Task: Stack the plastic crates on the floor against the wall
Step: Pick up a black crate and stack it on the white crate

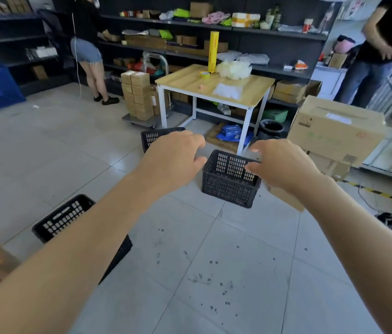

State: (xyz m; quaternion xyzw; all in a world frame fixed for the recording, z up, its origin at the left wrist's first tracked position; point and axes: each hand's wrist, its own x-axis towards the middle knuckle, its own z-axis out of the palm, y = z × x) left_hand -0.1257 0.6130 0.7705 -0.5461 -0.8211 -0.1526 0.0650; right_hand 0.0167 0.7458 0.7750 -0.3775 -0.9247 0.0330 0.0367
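Three black perforated plastic crates stand apart on the tiled floor. The middle crate (228,186) sits upright ahead of me, close to the table leg. A far crate (152,137) is partly hidden behind my left hand. A near crate (62,219) lies at lower left, half covered by my left forearm. My left hand (175,160) hovers to the left of the middle crate, fingers spread, holding nothing. My right hand (284,165) is over that crate's right rim, fingers loosely apart; whether it touches the rim is unclear.
A wooden-topped table (245,92) with white legs stands behind the crates. A large cardboard box (334,131) sits at right, a trolley of small boxes (138,97) at left of the table. One person (89,44) stands by the dark shelves, another (380,49) at far right.
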